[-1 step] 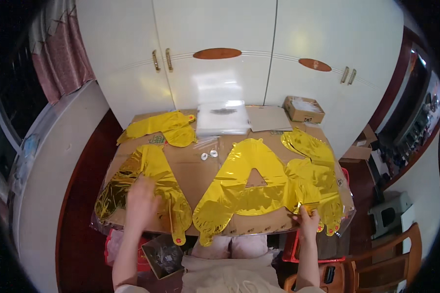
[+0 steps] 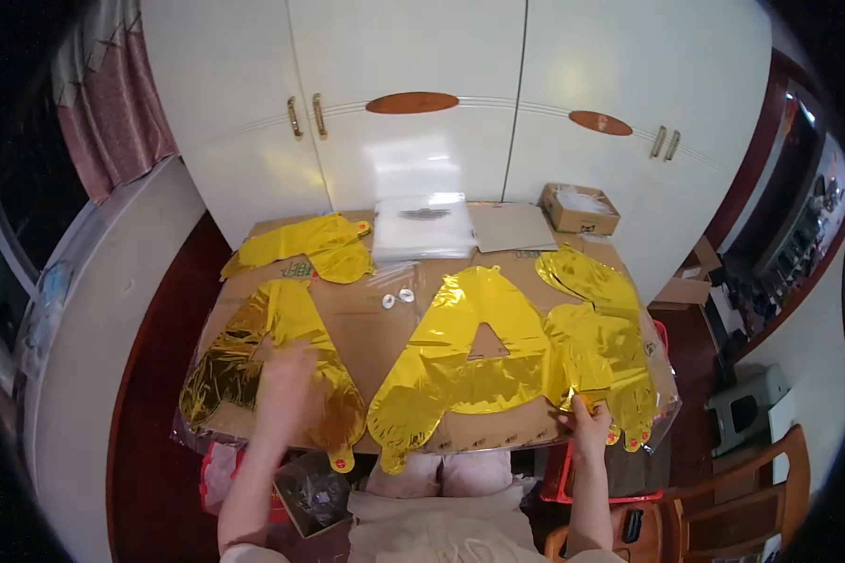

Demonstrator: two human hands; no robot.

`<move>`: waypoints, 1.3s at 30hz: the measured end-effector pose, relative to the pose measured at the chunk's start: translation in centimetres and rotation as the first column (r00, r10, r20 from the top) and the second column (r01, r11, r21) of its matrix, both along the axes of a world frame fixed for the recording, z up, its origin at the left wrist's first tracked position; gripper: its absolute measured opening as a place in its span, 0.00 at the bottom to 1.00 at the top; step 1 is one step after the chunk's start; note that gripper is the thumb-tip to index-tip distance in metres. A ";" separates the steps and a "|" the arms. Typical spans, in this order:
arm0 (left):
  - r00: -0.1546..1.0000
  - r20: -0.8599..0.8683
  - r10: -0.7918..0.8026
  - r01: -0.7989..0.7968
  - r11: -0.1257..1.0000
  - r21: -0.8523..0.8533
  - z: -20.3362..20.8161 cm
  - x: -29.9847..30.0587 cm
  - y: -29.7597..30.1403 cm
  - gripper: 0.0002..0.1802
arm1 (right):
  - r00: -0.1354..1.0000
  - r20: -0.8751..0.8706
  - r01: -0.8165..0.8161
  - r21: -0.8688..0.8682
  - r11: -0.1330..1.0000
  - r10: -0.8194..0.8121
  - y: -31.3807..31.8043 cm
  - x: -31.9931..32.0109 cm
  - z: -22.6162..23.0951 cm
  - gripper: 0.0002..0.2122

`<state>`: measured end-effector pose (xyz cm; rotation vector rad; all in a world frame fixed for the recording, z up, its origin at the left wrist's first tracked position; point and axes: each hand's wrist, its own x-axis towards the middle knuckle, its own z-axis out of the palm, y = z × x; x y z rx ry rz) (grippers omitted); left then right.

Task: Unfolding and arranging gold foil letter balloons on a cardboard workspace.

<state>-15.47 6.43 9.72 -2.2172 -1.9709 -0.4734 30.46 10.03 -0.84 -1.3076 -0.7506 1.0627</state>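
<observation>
My right hand (image 2: 589,427) touches gold foil (image 2: 582,352); my left hand (image 2: 287,383) blurs. I can't tell either grip; light pressure suits.

Left hand (image 2: 289,383), centre-left: blurred, hiding part of gold foil (image 2: 238,368). Curtain (image 2: 111,103), upper left: cut by top edge.

I'm viewing, remotely, a cardboard-covered surface (image 2: 377,347). Along its far side I see a narrow gold foil (image 2: 314,246), a clear plastic stack (image 2: 422,231), a flat board (image 2: 512,228) and a small carton (image 2: 573,221). Two white rolls (image 2: 389,301) lie mid-surface; nearer spread a left foil (image 2: 221,375), an A-shaped foil (image 2: 479,383) and a right foil (image 2: 587,333).
</observation>
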 end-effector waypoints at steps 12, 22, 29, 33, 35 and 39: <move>0.989 0.003 -0.145 0.141 0.954 -0.265 -1.9 8.2 -2.2 0.47 | 0.335 0.896 -0.018 0.315 0.949 -0.291 -5.2 2.8 3.8 0.28; 0.877 -0.130 -0.463 0.460 0.886 -0.053 -6.4 7.3 -5.9 0.19 | -0.089 0.985 -0.774 -0.160 0.613 0.145 -0.2 -9.3 2.7 0.24; 0.873 -0.179 -0.454 0.477 0.871 0.116 0.5 8.7 -4.8 0.19 | -0.124 0.984 -0.752 -0.179 0.634 0.130 -0.2 -9.8 2.0 0.24; 0.860 -0.218 -0.460 0.490 0.865 0.105 0.9 7.1 -3.6 0.18 | -0.119 0.982 -0.778 -0.184 0.600 0.146 -0.8 -11.2 1.3 0.25; 0.892 -0.171 -0.419 0.436 0.897 0.078 -0.1 5.8 -3.9 0.16 | -0.099 0.984 -0.782 -0.171 0.599 0.151 -1.1 -12.5 1.6 0.26; 0.901 -0.152 -0.406 0.409 0.912 -0.007 -1.2 4.5 -4.4 0.14 | -0.138 0.988 -0.740 -0.152 0.655 0.073 1.3 -10.2 3.3 0.24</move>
